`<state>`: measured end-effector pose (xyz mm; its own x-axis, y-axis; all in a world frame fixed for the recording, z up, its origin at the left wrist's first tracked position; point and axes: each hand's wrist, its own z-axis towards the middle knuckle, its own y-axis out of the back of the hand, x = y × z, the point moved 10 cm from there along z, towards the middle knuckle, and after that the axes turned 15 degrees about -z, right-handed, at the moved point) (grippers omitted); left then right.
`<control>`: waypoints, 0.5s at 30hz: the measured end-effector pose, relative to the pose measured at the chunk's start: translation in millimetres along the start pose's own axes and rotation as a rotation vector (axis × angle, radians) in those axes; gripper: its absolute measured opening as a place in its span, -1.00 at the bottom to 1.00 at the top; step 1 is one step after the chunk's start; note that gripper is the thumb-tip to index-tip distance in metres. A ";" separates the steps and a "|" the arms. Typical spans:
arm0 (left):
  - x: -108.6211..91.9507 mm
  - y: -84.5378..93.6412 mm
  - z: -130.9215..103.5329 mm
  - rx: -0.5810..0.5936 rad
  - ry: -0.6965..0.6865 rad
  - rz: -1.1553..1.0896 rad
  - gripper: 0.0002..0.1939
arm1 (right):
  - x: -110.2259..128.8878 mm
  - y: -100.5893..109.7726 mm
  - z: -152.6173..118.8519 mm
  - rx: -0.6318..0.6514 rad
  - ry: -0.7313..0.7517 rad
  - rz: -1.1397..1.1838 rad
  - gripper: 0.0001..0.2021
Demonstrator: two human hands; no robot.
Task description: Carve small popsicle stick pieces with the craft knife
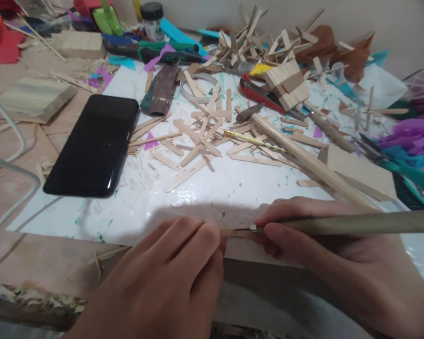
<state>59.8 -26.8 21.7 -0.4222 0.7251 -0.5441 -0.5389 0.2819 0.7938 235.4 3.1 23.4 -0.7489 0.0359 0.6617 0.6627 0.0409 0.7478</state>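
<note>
Near the front edge of the white sheet, my left hand is closed, its fingers curled over one end of a thin wooden craft stick. My right hand grips a tool with a long round wooden handle, a metal collar and a thin dark tip. That tip points left and lies along the craft stick, close to my left fingers. Whether it touches the wood I cannot tell. The far end of the stick disappears under my right fingers.
A black phone lies at the left, beside a white cable. Loose craft sticks, a red cutter, a wooden rod and wooden blocks cover the middle and back. Teal-handled scissors lie at the right.
</note>
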 end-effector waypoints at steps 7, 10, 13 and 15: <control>-0.7 -2.7 1.4 0.001 0.018 -0.016 -0.63 | 5.7 -1.1 1.5 0.040 0.024 -0.001 -0.83; -0.8 -2.2 1.8 0.002 0.012 -0.043 -0.65 | 4.6 0.0 1.8 0.030 0.018 -0.008 -0.81; -2.5 0.0 2.2 -0.003 -0.003 -0.062 -0.68 | 0.9 2.3 1.4 -0.014 0.001 -0.020 -0.79; -2.4 1.9 2.4 -0.014 0.004 -0.078 -0.71 | -2.7 4.3 0.5 -0.059 -0.012 -0.010 -0.81</control>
<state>61.5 -26.5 25.1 -0.3816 0.6984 -0.6054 -0.5803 0.3288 0.7451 240.3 3.6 24.8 -0.7552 0.0482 0.6538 0.6538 -0.0175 0.7565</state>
